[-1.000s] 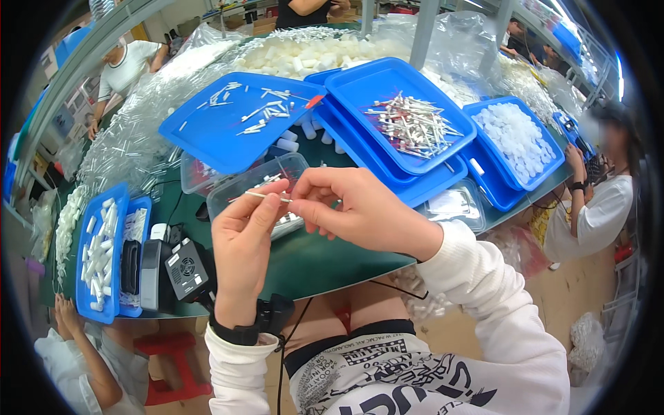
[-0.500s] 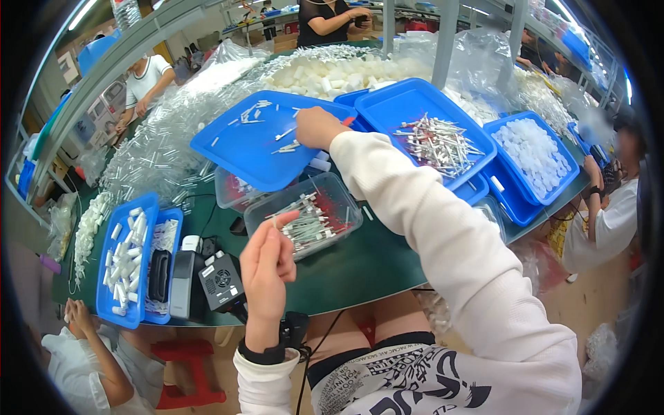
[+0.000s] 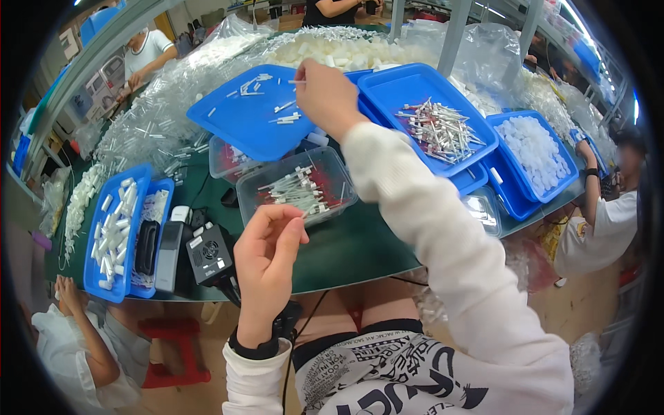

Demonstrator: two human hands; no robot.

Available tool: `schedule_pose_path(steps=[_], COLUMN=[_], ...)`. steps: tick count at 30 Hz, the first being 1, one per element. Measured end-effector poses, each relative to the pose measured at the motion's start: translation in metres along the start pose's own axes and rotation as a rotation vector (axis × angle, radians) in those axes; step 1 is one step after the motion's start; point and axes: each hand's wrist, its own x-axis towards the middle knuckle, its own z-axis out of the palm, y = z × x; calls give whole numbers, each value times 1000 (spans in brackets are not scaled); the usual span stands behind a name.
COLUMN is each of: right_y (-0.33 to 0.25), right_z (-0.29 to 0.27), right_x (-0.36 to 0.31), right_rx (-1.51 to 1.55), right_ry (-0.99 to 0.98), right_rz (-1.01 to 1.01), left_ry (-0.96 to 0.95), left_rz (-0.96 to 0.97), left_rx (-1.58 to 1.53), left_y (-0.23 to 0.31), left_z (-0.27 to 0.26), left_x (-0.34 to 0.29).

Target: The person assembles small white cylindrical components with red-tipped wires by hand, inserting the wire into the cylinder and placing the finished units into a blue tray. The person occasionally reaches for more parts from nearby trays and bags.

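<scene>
At the left edge of a green table [image 3: 366,245] stands a blue tray of white cylinders [image 3: 116,296], near heaped clear tubes [image 3: 149,128]; a red stool [image 3: 176,353] is below. Next comes a bare-centred blue tray [image 3: 238,114]. The left hand [image 3: 270,256] pinches a small pale piece [image 3: 304,216] before a clear plastic container [image 3: 349,187]. Over the bare-centred tray's right side, the right hand's [image 3: 330,97] fingers hold a thin white stick [image 3: 296,81]. Rightward rise a grey metal post [image 3: 456,41] and a seated person [image 3: 602,225].
</scene>
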Motion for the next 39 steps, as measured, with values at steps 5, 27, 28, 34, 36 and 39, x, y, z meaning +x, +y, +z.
schedule_pose_path(steps=[5, 27, 28, 34, 36, 39], right_y=[-23, 15, 19, 16, 16, 16], right_z=[-117, -137, -136, -138, -138, -139], right_x=[-133, -206, -208, -209, -210, -210], right_rx=[483, 497, 530, 467, 438, 414], right_ry=[-266, -166, -145, -194, -178, -139], right_rz=[-149, -13, 26, -144, -205, -246], left_ry=[-22, -124, -157, -196, -190, -199], left_rz=[111, 245, 277, 429, 404, 366], left_rx=[113, 253, 294, 456, 420, 385], left_y=[13, 1, 0, 0, -1, 0], left_z=[7, 40, 37, 31, 32, 31], left_x=[-18, -22, -21, -22, -22, -23])
